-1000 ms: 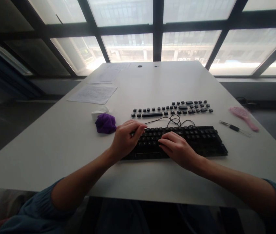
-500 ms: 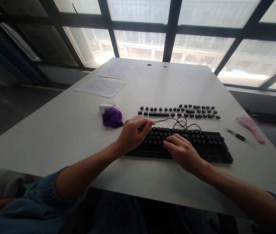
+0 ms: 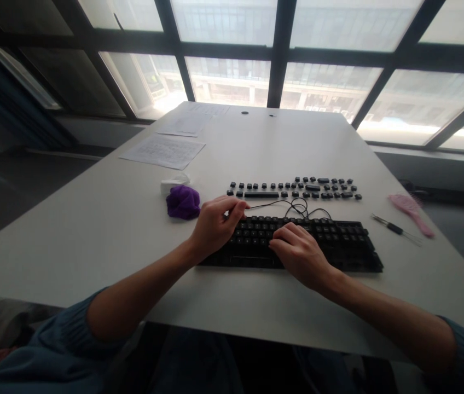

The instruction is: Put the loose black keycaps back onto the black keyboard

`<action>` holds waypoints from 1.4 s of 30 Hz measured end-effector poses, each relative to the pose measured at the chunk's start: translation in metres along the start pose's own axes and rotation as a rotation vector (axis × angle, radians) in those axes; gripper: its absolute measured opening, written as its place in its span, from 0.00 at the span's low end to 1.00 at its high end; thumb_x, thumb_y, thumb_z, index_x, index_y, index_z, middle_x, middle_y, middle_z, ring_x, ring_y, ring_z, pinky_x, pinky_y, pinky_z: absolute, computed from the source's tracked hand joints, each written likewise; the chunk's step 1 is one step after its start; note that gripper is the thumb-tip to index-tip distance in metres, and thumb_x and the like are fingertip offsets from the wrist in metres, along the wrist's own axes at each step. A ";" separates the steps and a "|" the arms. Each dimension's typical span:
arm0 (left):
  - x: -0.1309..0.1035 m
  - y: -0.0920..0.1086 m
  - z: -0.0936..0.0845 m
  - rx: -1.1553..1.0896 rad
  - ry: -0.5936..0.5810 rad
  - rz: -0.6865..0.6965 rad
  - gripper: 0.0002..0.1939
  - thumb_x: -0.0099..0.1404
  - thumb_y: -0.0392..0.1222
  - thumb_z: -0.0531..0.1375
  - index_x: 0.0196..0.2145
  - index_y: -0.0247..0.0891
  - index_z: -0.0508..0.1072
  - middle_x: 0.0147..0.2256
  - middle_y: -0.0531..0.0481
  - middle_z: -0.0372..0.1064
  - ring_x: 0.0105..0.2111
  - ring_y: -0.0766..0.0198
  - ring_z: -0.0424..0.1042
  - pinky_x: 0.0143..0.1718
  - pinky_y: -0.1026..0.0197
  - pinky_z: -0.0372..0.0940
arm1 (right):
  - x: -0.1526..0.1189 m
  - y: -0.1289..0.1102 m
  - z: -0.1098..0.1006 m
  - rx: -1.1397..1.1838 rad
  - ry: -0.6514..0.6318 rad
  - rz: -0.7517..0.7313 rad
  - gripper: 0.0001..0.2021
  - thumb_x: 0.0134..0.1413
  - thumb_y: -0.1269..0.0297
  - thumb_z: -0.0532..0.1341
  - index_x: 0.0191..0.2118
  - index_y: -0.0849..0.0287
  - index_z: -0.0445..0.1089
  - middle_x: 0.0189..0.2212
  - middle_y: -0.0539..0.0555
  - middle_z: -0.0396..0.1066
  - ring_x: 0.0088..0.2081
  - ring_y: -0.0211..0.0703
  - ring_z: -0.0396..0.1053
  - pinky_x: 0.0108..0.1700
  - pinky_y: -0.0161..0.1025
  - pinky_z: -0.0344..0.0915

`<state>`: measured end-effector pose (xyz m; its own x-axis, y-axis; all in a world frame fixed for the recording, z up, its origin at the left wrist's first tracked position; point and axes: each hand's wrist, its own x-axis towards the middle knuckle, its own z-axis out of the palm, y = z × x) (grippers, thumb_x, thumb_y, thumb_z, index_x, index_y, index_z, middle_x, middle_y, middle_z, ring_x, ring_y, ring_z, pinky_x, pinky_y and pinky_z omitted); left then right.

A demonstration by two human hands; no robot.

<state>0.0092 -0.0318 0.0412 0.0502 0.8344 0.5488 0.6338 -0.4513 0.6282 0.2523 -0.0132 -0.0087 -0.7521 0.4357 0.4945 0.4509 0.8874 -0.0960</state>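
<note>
A black keyboard (image 3: 338, 246) lies near the table's front edge, its lower rows on the right and front bare of keycaps. My left hand (image 3: 219, 221) is over its left end, with fingers pinched together; whatever they grip is too small to make out. Over the keyboard's middle my right hand (image 3: 297, 249) is curled, fingertips at the keys, and anything in them is hidden. Behind the keyboard, removed keycaps (image 3: 326, 187) and a long space bar (image 3: 261, 195) are laid out in rows. A thin black cable (image 3: 300, 207) loops between keyboard and keycaps.
Left of the keyboard sit a crumpled purple cloth (image 3: 183, 202) and white tissue (image 3: 172, 183). Papers (image 3: 164, 151) lie on the white table (image 3: 92, 230) farther back. To the right are a wire puller (image 3: 394, 227) with a black handle and a pink hairbrush (image 3: 410, 212).
The whole view has shifted slightly, so the table and its objects appear a little farther left. Both hands stay over the keyboard in nearly the same poses.
</note>
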 end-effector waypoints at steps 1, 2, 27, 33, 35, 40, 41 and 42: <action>0.000 0.000 0.000 0.003 0.002 -0.004 0.17 0.74 0.45 0.56 0.31 0.37 0.77 0.28 0.51 0.76 0.32 0.64 0.74 0.39 0.61 0.66 | 0.001 -0.001 0.000 0.004 0.006 0.005 0.09 0.64 0.76 0.60 0.33 0.59 0.74 0.36 0.56 0.74 0.39 0.46 0.65 0.43 0.43 0.66; 0.000 0.000 0.000 0.006 0.002 -0.008 0.17 0.74 0.45 0.56 0.30 0.37 0.77 0.29 0.51 0.76 0.32 0.64 0.75 0.39 0.61 0.66 | 0.002 -0.002 0.000 0.010 0.013 0.010 0.09 0.65 0.74 0.60 0.33 0.59 0.74 0.35 0.56 0.74 0.39 0.46 0.65 0.42 0.43 0.66; 0.208 -0.055 0.161 0.206 -0.544 0.016 0.08 0.56 0.33 0.71 0.36 0.33 0.84 0.38 0.39 0.81 0.37 0.56 0.78 0.45 0.55 0.71 | 0.070 0.248 -0.016 -0.144 -0.277 0.474 0.07 0.56 0.68 0.68 0.41 0.57 0.81 0.39 0.57 0.79 0.44 0.49 0.72 0.48 0.43 0.66; 0.213 -0.072 0.193 0.204 -0.572 0.039 0.10 0.55 0.31 0.69 0.37 0.34 0.85 0.36 0.41 0.81 0.37 0.57 0.78 0.44 0.57 0.70 | 0.071 0.257 0.000 -0.096 -0.311 0.429 0.07 0.55 0.68 0.68 0.41 0.55 0.82 0.40 0.56 0.80 0.43 0.48 0.74 0.48 0.41 0.65; 0.213 -0.072 0.196 0.198 -0.575 0.042 0.10 0.55 0.30 0.68 0.36 0.34 0.84 0.34 0.42 0.81 0.35 0.57 0.77 0.42 0.57 0.69 | 0.072 0.257 0.003 -0.086 -0.310 0.431 0.07 0.56 0.69 0.67 0.40 0.56 0.82 0.39 0.56 0.81 0.42 0.47 0.74 0.47 0.40 0.65; 0.210 -0.064 0.189 0.187 -0.537 0.041 0.07 0.54 0.29 0.68 0.32 0.33 0.84 0.30 0.44 0.80 0.31 0.59 0.76 0.39 0.58 0.69 | 0.075 0.250 -0.002 -0.083 -0.258 0.447 0.07 0.55 0.71 0.65 0.36 0.59 0.82 0.36 0.56 0.81 0.40 0.47 0.75 0.45 0.40 0.65; 0.209 -0.062 0.183 0.182 -0.522 0.043 0.07 0.54 0.30 0.67 0.32 0.33 0.84 0.30 0.44 0.80 0.31 0.59 0.76 0.38 0.58 0.69 | 0.075 0.247 -0.006 -0.083 -0.231 0.450 0.06 0.56 0.71 0.65 0.37 0.59 0.81 0.36 0.57 0.81 0.40 0.47 0.75 0.46 0.40 0.65; 0.207 -0.059 0.175 0.176 -0.508 0.047 0.06 0.55 0.30 0.67 0.32 0.33 0.84 0.31 0.44 0.80 0.32 0.60 0.76 0.38 0.58 0.69 | 0.075 0.242 -0.010 -0.087 -0.202 0.453 0.07 0.57 0.70 0.64 0.38 0.60 0.81 0.37 0.57 0.81 0.41 0.47 0.75 0.46 0.41 0.65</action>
<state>0.1173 0.2229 0.0212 0.4209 0.8822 0.2110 0.7396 -0.4684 0.4833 0.3098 0.2330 0.0141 -0.5456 0.8025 0.2415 0.7856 0.5901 -0.1860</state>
